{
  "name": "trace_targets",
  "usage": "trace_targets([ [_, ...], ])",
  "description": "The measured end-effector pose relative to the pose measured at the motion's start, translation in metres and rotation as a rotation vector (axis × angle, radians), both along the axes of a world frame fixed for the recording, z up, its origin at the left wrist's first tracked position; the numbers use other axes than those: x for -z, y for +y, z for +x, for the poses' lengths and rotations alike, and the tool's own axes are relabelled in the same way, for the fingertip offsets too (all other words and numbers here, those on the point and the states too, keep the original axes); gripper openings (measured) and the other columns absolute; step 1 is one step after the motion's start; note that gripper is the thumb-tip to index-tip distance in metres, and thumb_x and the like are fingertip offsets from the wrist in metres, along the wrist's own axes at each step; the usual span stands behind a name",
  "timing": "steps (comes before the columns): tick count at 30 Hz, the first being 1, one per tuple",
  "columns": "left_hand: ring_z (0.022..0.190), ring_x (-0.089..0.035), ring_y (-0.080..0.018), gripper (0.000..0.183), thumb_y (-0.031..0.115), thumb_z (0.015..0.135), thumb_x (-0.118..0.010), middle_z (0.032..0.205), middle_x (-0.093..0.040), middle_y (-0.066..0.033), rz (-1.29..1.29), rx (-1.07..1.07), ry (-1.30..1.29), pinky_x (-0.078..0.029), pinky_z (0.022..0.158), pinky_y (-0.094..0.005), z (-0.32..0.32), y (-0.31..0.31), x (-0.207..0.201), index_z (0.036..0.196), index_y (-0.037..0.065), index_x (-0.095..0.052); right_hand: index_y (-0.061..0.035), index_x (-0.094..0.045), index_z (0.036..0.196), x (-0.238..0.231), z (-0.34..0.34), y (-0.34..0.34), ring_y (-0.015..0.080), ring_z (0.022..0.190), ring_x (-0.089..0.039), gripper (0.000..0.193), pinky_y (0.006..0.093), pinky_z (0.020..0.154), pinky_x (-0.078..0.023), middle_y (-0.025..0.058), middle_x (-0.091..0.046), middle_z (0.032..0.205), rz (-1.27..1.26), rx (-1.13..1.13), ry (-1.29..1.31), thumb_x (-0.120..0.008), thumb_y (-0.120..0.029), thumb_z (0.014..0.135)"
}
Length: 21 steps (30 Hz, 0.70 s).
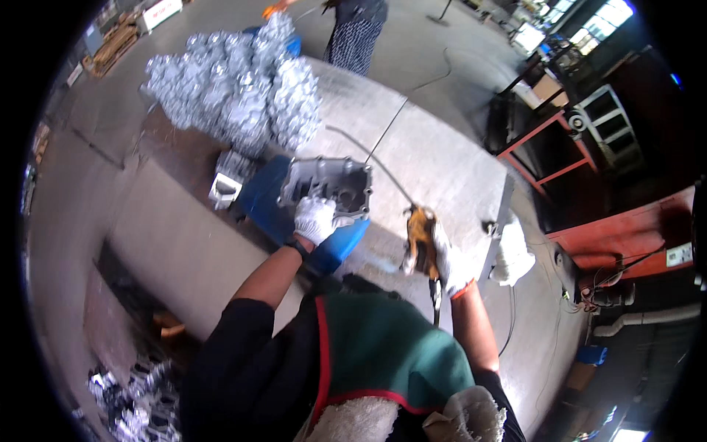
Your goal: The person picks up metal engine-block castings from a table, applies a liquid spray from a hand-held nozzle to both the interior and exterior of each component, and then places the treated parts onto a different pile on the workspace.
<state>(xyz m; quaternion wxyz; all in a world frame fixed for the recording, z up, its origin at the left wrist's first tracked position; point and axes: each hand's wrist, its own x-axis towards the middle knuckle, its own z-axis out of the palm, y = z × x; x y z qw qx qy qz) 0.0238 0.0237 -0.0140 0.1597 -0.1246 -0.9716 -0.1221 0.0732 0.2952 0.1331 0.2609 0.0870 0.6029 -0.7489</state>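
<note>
A grey cast-metal housing (329,186) with an open, ribbed hollow sits tilted on a blue support (274,193). My left hand (317,219), in a white glove, grips its near edge, with the fingers curled over the rim. To the right, my gloved right hand (451,259) is closed round a worn yellow air gun (421,239). A long, thin, bent tube runs from the gun toward the far left, and its tip ends beyond the housing. A dark hose hangs from the gun's lower end. The fingers on its far side are partly hidden.
A high heap of silvery castings (236,85) stands at the far left of the pale tabletop (442,151). One smaller casting (227,188) lies beside the blue support. A white wrapped bundle (512,254) is at the right. Another person (356,37) stands beyond the table.
</note>
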Motion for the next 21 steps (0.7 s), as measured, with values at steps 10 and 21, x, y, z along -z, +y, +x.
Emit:
trace_targets([
  [10,0.105,-0.055,-0.0241,0.072,0.063,0.083,-0.044,0.113,-0.061,-0.0158,1.038,-0.394,-0.300,-0.040,0.090,-0.0328,-0.044,-0.088,0.048,0.114,-0.001,-0.059,-0.0031,-0.037,0.133,0.058,0.052,0.035,0.0235,0.105,-0.053,0.068,0.0397,0.092,-0.042,0.0111,-0.052,0.118,-0.271,0.106,-0.111,-0.046,-0.053,0.088],
  [21,0.109,-0.053,-0.0292,0.085,0.071,0.083,-0.031,0.117,-0.057,-0.0181,1.133,-0.810,-0.445,-0.040,0.091,-0.0371,-0.039,-0.126,0.084,0.115,-0.003,-0.056,-0.0002,-0.060,0.101,0.043,0.043,-0.015,0.0239,0.063,-0.060,0.052,0.0361,0.066,-0.046,0.0141,-0.064,0.072,0.625,-0.249,0.268,-0.034,-0.045,0.095],
])
